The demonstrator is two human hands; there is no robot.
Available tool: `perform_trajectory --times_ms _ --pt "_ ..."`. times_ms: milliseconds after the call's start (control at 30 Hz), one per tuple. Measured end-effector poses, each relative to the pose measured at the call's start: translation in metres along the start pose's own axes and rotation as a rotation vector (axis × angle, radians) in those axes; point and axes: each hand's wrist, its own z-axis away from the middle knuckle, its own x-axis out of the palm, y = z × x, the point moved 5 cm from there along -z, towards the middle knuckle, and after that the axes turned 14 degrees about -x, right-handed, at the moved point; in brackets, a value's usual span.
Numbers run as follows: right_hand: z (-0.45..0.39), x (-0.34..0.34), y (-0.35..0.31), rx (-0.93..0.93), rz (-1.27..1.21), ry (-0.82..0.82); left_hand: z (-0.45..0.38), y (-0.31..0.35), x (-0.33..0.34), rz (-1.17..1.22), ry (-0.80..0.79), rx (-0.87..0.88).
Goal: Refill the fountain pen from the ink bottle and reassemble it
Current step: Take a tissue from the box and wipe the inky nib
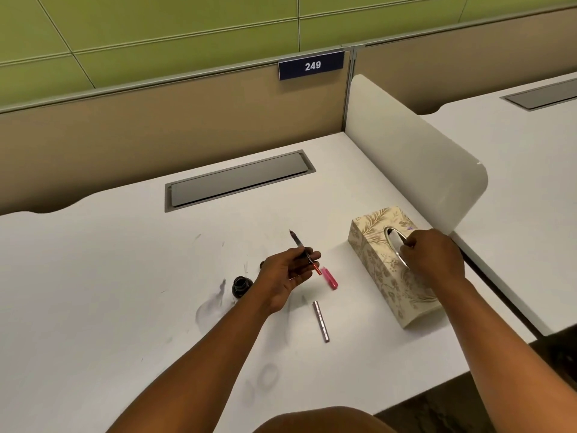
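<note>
left hand (285,271) pinching the pen section (302,249) above the tabletop (125,276), nib pointing to 11 o'clock | right hand (432,256), fingers pressing together in the tissue box (390,267) slot at 3 o'clock | open ink bottle (242,286) sitting at 8 o'clock | barrel (321,321) lying at 5 o'clock, long axis running 12 to 6.

Bare forearms (199,348), no sleeves
</note>
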Motion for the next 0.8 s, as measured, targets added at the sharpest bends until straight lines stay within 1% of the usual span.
perform_trajectory --times_ms 100,300,367,433,533,700,800 --pt "0.002 -0.012 -0.005 -0.033 -0.020 0.069 0.002 0.001 0.000 -0.016 0.006 0.012" --pt "0.007 -0.061 -0.036 -0.156 -0.105 0.300 0.009 0.002 -0.001 -0.031 -0.024 0.027" --pt "0.006 -0.067 -0.051 -0.198 -0.163 0.327 0.011 0.002 0.001 -0.030 -0.042 0.030" --pt "0.004 -0.064 -0.064 -0.212 -0.309 0.292 0.015 0.002 0.002 -0.027 -0.060 0.038" --pt "0.001 -0.044 -0.073 -0.172 -0.607 0.179 0.021 0.006 0.005 -0.025 -0.094 0.052" --pt "0.005 -0.015 -0.092 -0.079 -0.916 -0.048 0.031 0.011 0.005 -0.010 -0.128 0.088" --pt "0.009 0.002 -0.103 -0.069 -0.998 -0.136 0.034 0.010 0.003 0.005 -0.122 0.104"
